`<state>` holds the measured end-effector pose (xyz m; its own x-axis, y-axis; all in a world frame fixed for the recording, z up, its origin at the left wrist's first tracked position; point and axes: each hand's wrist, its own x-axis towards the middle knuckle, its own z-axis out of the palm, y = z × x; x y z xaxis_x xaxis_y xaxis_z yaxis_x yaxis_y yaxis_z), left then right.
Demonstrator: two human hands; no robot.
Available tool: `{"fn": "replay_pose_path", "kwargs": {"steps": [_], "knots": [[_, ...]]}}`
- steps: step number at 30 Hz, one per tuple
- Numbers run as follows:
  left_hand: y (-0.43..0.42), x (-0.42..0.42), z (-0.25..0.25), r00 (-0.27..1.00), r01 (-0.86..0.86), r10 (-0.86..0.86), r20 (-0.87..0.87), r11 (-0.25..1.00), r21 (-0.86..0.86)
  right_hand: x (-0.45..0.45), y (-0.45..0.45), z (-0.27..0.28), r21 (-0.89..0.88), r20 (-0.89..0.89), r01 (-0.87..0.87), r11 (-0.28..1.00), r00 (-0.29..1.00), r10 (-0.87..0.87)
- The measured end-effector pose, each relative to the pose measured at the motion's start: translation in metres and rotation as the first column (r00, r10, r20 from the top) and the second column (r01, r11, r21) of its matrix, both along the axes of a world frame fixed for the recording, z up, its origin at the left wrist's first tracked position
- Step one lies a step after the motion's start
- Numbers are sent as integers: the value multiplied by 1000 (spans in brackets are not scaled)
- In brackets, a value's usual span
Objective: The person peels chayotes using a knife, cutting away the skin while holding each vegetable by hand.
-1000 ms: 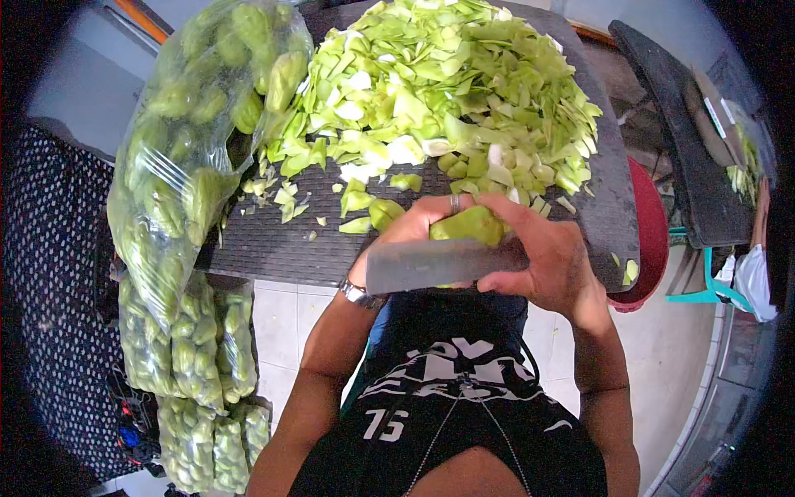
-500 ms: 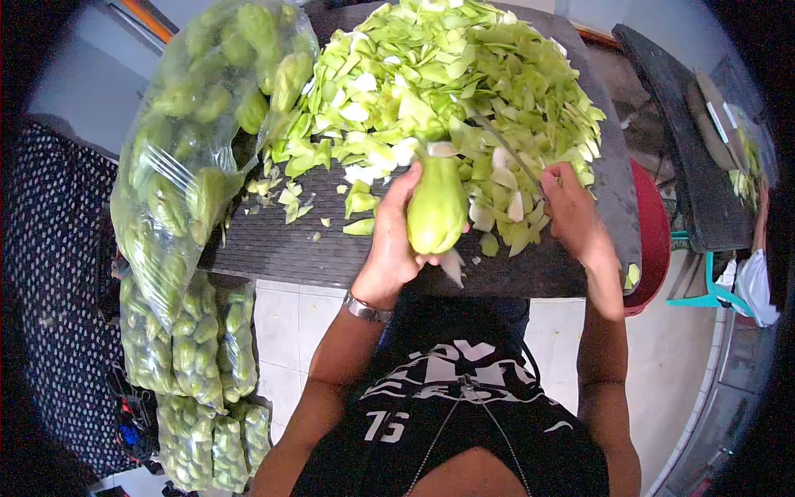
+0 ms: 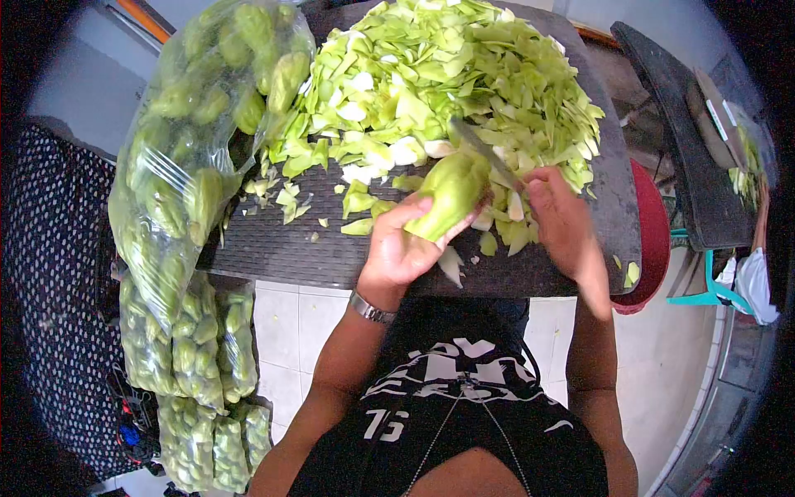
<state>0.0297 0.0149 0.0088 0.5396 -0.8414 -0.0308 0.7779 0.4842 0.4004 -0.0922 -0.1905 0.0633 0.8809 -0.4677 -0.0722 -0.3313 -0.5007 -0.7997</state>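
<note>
A pale green chayote point(image 3: 451, 192) rests in my left hand point(image 3: 402, 253), whose fingers and thumb are wrapped round its lower end. The fruit leans to the right, its top end near the cut peelings. My right hand point(image 3: 561, 219) grips a knife point(image 3: 489, 153) by its handle, and the blade points up and left, close beside the top of the chayote. Whether the edge touches the skin I cannot tell. Behind both hands a large heap of green and white peelings point(image 3: 431, 74) covers much of the dark ridged table point(image 3: 273, 248).
A big clear bag of chayotes point(image 3: 166, 166) lies along the table's left side. Several smaller packed bags point(image 3: 195, 356) stand on the floor below it. A red tub point(image 3: 650, 224) is by the table's right edge, with another dark table point(image 3: 675, 141) and a turquoise stool point(image 3: 712, 286) beyond.
My left hand has tilted the chayote from upright to leaning right. My right hand has moved slightly left and down, bringing the knife blade close to the fruit.
</note>
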Motion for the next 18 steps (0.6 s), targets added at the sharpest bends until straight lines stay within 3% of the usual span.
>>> {"fn": "replay_pose_path", "kwargs": {"steps": [1, 2, 3, 4, 6, 9, 18], "knots": [[-2, -1, 1, 999, 43, -44, 22, 999, 19, -2, 4, 4, -28, 4, -63, 998, 998, 63], [-4, -3, 5, 990, 118, -122, -73, 991, -59, -6, 7, 6, -55, 7, -124, 991, 992, 125], [-4, -5, 2, 993, 117, -117, -7, 993, 14, -8, 12, 8, -83, 8, -186, 979, 982, 187], [-2, -8, -1, 992, 109, -115, 61, 990, 86, -9, 20, 8, -155, 122, -192, 969, 970, 211], [0, -22, -3, 983, -17, -39, 181, 954, 301, -13, 27, 12, -321, 135, -233, 918, 948, 288], [-16, -24, 2, 944, -38, -7, 330, 991, 132, -17, 33, 12, -457, 120, -234, 858, 940, 321], [-18, -37, 4, 952, -28, 14, 305, 999, 41, -19, 25, 8, -498, 125, -287, 818, 910, 396]]}}
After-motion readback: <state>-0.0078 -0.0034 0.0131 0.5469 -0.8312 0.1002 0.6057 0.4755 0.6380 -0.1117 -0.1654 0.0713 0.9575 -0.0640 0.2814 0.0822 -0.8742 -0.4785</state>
